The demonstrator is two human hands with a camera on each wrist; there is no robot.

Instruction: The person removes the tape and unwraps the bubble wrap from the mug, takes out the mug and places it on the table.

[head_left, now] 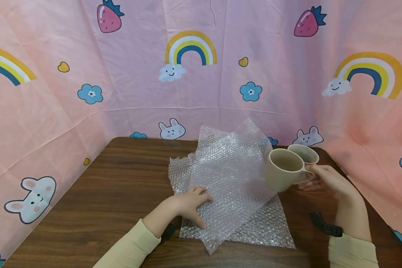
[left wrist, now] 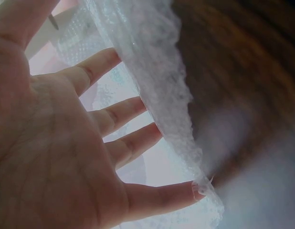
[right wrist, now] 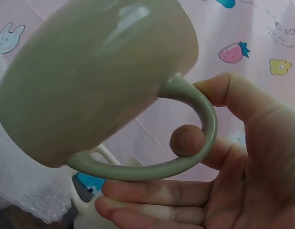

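Note:
My right hand (head_left: 329,181) grips a beige mug (head_left: 281,173) by its handle, above the right part of the bubble wrap (head_left: 234,178). In the right wrist view, a finger hooks through the mug's handle (right wrist: 209,121) and the thumb lies on its outside; the mug is tilted. Overlapping sheets of bubble wrap are spread on the table. On their near left part rests my left hand (head_left: 191,205), palm down with fingers spread. The left wrist view shows its fingertips against the edge of the wrap (left wrist: 162,81).
A second, pale mug (head_left: 305,153) stands at the back right, partly hidden by the held one. The dark wooden table (head_left: 120,178) is closed in at the back and sides by pink printed cloth (head_left: 130,74). A black wrist strap (head_left: 325,225) is on the right arm.

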